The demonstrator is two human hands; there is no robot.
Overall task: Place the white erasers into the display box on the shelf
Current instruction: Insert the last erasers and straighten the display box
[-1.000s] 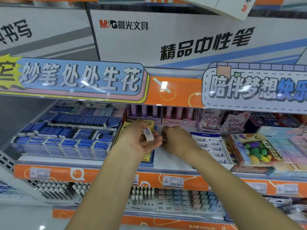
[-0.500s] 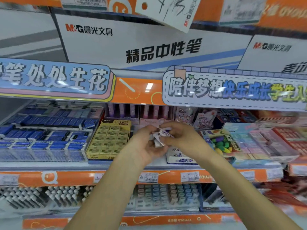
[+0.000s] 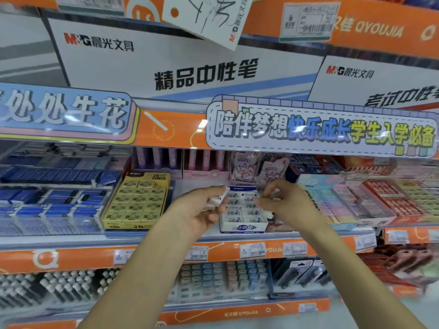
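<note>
White erasers [image 3: 216,200] in left hand [image 3: 198,211], beside display box [image 3: 242,223].

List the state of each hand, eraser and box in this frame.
left hand: closed on white erasers
right hand: fingers pinched, contents blurred, cannot tell
white display box: open-topped, on shelf, rows of erasers inside
yellow 2B eraser box: open-topped, looks full

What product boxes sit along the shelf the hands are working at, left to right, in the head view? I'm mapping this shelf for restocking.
Blue boxes → yellow 2B eraser box → white eraser display box, between the left hand and right hand → pastel box → red box.
</note>
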